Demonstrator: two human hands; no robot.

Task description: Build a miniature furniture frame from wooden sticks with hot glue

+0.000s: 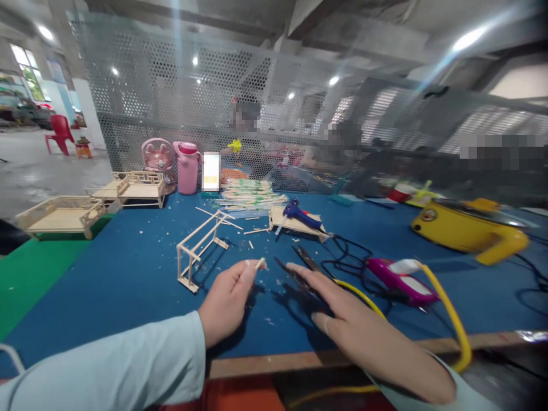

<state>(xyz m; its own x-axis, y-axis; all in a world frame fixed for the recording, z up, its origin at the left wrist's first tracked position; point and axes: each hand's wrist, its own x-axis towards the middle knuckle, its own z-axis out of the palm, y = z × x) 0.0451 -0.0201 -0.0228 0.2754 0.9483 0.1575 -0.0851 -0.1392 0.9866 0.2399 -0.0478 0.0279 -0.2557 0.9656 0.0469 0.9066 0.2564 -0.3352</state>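
My left hand (226, 299) pinches a short piece of pale wooden stick (260, 263) between thumb and fingertips. In my right hand (342, 311) is a pair of dark scissors (306, 260), its blades apart and pointing toward the left hand; the handles are mostly hidden by my fingers. A gap separates the blades from the stick piece. Left of my left hand stands a small frame (199, 248) of thin wooden sticks. Beyond the scissors, a blue glue gun (302, 216) lies on a small wooden panel piece (277, 217).
Several little wooden bed-like models (60, 216) stand at the left. A pile of sticks (252, 195) lies at the back near a pink bottle (187, 171) and a lit phone (210, 171). A purple power strip (402, 281), cables and a yellow appliance (462, 228) occupy the right.
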